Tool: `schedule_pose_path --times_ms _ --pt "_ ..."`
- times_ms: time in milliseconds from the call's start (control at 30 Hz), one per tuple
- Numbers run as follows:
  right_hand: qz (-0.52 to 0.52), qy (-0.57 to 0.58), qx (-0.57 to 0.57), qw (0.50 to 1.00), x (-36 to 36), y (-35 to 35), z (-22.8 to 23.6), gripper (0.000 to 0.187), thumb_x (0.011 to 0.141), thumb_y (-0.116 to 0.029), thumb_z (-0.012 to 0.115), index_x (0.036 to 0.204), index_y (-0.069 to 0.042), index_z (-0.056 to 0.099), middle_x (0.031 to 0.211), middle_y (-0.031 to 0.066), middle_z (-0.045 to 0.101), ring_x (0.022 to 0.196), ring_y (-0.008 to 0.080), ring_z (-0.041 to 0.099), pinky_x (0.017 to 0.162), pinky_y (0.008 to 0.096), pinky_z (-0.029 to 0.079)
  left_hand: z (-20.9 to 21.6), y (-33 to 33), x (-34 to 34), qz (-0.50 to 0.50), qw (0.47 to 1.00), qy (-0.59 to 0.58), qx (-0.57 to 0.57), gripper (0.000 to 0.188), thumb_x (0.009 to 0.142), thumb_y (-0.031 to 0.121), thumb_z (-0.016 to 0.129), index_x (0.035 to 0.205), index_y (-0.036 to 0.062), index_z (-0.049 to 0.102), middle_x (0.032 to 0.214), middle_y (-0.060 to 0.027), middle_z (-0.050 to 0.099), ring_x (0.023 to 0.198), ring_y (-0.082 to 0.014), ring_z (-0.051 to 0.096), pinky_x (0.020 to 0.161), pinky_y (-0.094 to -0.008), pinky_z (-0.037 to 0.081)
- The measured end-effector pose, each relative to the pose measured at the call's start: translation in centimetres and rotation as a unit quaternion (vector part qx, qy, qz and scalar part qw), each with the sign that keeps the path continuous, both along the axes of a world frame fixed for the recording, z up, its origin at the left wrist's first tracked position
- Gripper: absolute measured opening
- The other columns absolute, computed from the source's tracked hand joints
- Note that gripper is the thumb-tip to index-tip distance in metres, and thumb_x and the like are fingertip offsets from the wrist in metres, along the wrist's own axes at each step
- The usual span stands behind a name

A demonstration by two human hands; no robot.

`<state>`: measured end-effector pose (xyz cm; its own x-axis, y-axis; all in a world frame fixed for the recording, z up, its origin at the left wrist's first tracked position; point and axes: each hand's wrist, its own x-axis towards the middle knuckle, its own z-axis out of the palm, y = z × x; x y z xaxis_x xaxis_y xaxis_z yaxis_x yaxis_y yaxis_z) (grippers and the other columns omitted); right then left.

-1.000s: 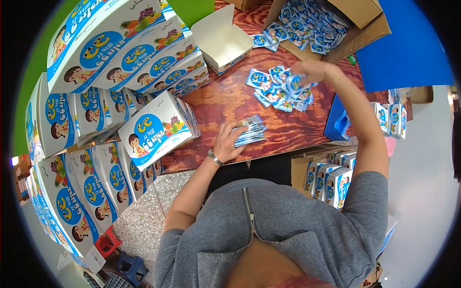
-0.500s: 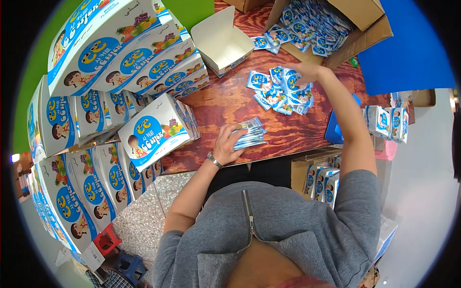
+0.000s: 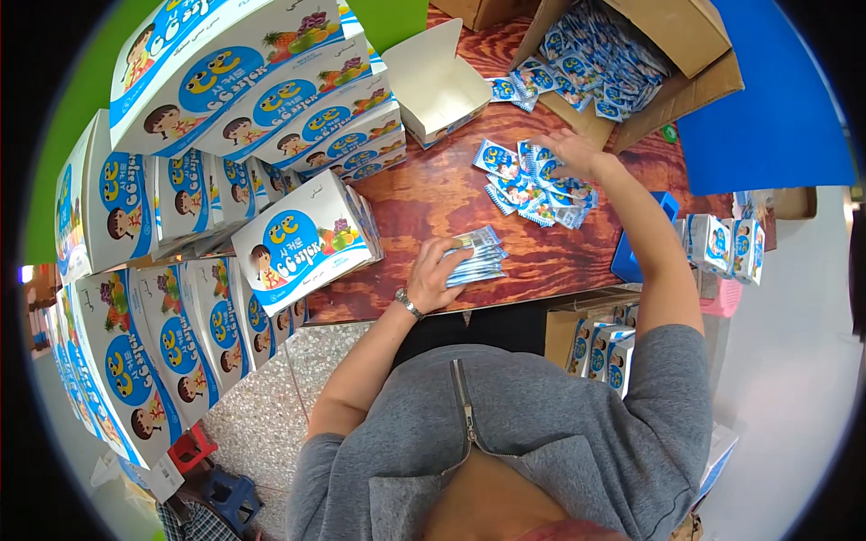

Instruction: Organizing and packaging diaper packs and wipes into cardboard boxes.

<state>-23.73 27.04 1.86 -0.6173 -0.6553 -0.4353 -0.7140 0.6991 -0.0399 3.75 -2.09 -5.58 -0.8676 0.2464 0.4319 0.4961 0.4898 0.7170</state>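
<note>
My left hand (image 3: 437, 274) is closed around the left end of a stack of small blue-and-white sachets (image 3: 480, 259), resting on the table near its front edge. Farther off and to the right lies a loose pile of the same sachets (image 3: 514, 191), in several directions. My right hand (image 3: 574, 155) is over the upper right of that pile, its fingers apart and reaching down to the top sachets. Whether the fingertips pinch one I cannot make out; nothing is lifted.
An opened white carton (image 3: 439, 95) stands at the back. Right of it, a brown cardboard box (image 3: 690, 95) on its side spills sachets. Printed cartons (image 3: 298, 248) are stacked high on the left. A blue tray (image 3: 631, 261) and small packs (image 3: 713, 243) are at the right edge.
The whole view has shifted slightly. My right hand has come down a little onto the pile, its fingers now clearer. My left hand stays on its stack.
</note>
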Motion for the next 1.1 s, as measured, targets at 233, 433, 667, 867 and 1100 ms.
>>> schedule_pose_path --times_ms 233,433,667,867,1100 --pt "-0.054 0.122 -0.070 0.989 1.1 -0.1 3.8 0.054 0.071 -0.030 0.084 0.119 -0.012 0.067 0.110 0.0075 0.069 0.115 0.0270 0.058 0.104 0.0489 0.041 -0.3 -0.2 0.3 0.006 1.000 0.001 0.002 0.060 0.061 0.009 0.080 0.119 0.0081 0.064 0.121 -0.0147 0.058 0.109 -0.0368 0.055 0.093 -0.0455 0.046" --pt "-0.465 -0.184 -0.455 0.737 1.5 0.3 -0.5 0.029 0.083 -0.023 0.080 0.098 -0.002 0.067 0.081 0.0024 0.067 0.068 0.0127 0.061 0.062 0.0297 0.050 0.0 -0.1 0.1 0.001 1.000 0.003 0.005 0.061 0.061 0.008 0.080 0.120 0.0085 0.063 0.121 -0.0147 0.058 0.109 -0.0368 0.055 0.093 -0.0455 0.046" --pt "-0.490 0.040 -0.134 0.860 1.5 -5.0 -4.3 0.075 0.069 -0.047 0.081 0.126 -0.008 0.055 0.114 0.0178 0.069 0.108 0.0342 0.066 0.093 0.0412 0.051 -0.4 0.1 0.0 0.005 1.000 0.012 0.011 0.059 0.062 0.009 0.080 0.119 0.0088 0.063 0.119 -0.0148 0.058 0.109 -0.0366 0.055 0.093 -0.0453 0.046" --pt "-0.398 0.139 -0.152 0.894 0.6 -5.0 -3.5 0.085 0.065 -0.038 0.086 0.130 -0.001 0.046 0.118 0.0243 0.065 0.106 0.0349 0.067 0.093 0.0410 0.052 -0.2 0.2 -0.7 -0.026 0.999 0.006 0.018 0.054 0.066 0.011 0.081 0.117 0.0088 0.064 0.115 -0.0142 0.058 0.106 -0.0355 0.055 0.092 -0.0437 0.047" --pt "-0.263 0.008 -0.459 0.849 3.4 -6.7 1.7 0.072 0.072 -0.026 0.085 0.132 -0.004 0.050 0.104 0.0145 0.069 0.090 0.0236 0.068 0.083 0.0371 0.054 -0.4 0.0 -0.8 -0.034 0.999 -0.014 0.026 0.055 0.068 0.012 0.082 0.121 0.0105 0.064 0.118 -0.0148 0.057 0.108 -0.0361 0.055 0.093 -0.0436 0.047"
